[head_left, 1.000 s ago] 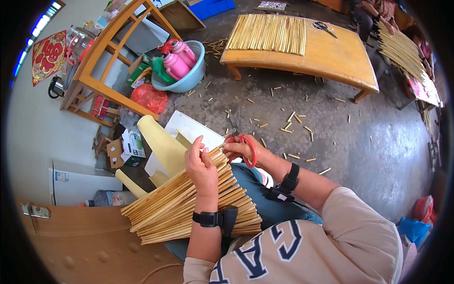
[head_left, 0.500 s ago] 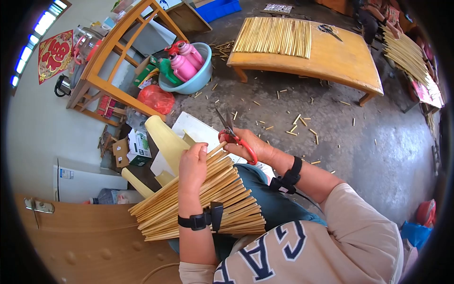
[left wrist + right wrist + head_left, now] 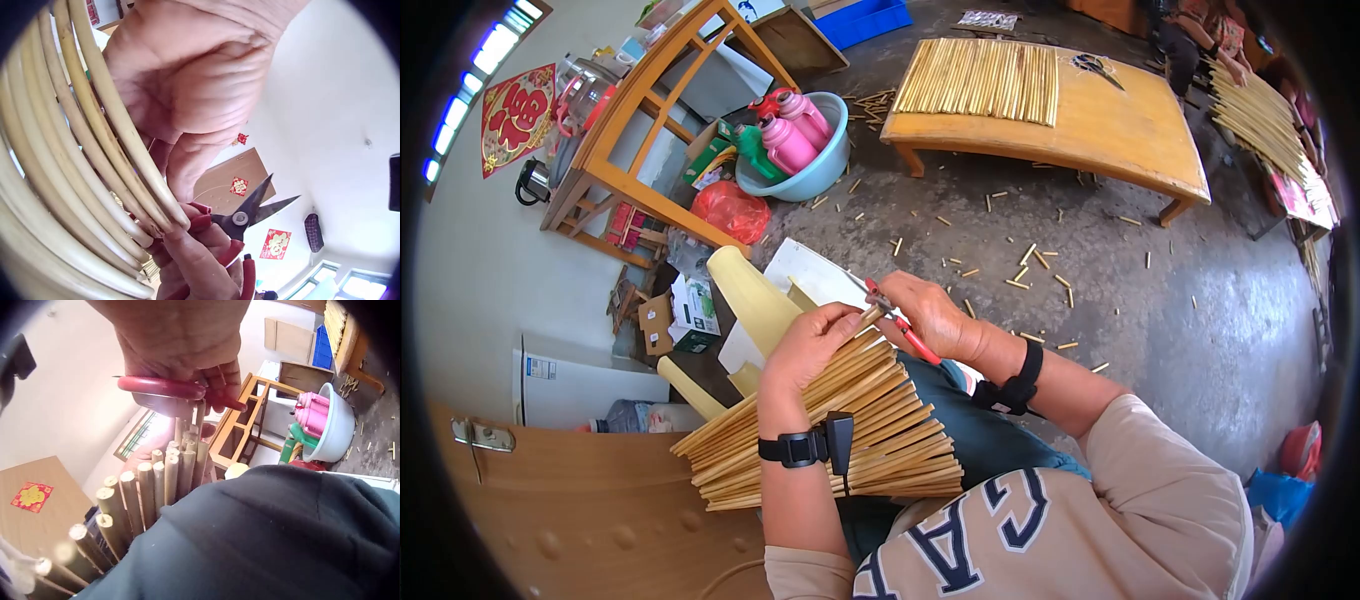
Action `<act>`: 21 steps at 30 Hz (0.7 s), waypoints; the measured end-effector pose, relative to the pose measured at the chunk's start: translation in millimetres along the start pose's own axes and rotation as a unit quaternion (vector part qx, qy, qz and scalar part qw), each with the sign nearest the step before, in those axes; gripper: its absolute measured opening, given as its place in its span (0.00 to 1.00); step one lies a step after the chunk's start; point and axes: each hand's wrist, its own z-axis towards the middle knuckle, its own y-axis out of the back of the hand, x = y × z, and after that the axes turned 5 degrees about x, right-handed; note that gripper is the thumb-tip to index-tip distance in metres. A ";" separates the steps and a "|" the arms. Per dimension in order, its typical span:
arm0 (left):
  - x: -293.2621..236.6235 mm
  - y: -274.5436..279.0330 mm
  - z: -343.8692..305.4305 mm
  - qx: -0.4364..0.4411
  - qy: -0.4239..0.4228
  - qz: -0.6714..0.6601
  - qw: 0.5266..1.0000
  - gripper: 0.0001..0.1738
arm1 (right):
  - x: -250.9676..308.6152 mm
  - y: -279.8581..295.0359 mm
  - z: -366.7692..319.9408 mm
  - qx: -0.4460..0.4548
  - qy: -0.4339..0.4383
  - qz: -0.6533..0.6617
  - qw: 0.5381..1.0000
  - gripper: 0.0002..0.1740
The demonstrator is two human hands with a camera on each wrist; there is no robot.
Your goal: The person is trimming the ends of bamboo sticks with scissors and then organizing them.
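Observation:
Across the person's lap lies a mat of straw-coloured reed sticks (image 3: 840, 420), its stick ends fanned out toward the right. My left hand (image 3: 805, 345) is over the mat's upper edge, pinching the end of the outermost sticks between fingers and thumb. Right beside it, my right hand (image 3: 925, 308) holds scissors (image 3: 918, 342) by their red handles. In the left wrist view the scissors' blades (image 3: 256, 211) are spread and point away from the sticks, while right-hand fingertips touch the stick ends (image 3: 178, 219). Cut ends (image 3: 145, 467) show from below in the right wrist view.
Ahead, a low wooden table (image 3: 1135, 125) bears another stick mat (image 3: 980, 80) and dark scissors (image 3: 1100, 68). A blue basin (image 3: 840, 150) with pink flasks stands at left by a wooden frame (image 3: 615, 150). Short offcuts (image 3: 1028, 255) litter the floor. Another person (image 3: 1225, 45) handles sticks at far right.
The left hand has come down from raised fingers to the stick ends. My right hand has turned, swinging the scissors' blades from pointing up to mostly out of sight in the head view.

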 end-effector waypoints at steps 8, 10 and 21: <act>1.2 -4.4 -4.4 -0.078 -0.023 -0.094 0.992 0.13 | 3.4 -1.9 -15.8 0.003 -0.287 0.080 0.954 0.18; -2.4 -5.3 -4.6 -0.097 -0.018 -0.092 0.991 0.11 | 8.0 2.4 -19.4 0.030 -0.313 0.070 0.947 0.20; -11.9 -9.7 -1.3 -0.165 -0.007 -0.072 0.984 0.07 | 8.8 10.2 -50.0 0.215 -0.318 -0.008 0.923 0.41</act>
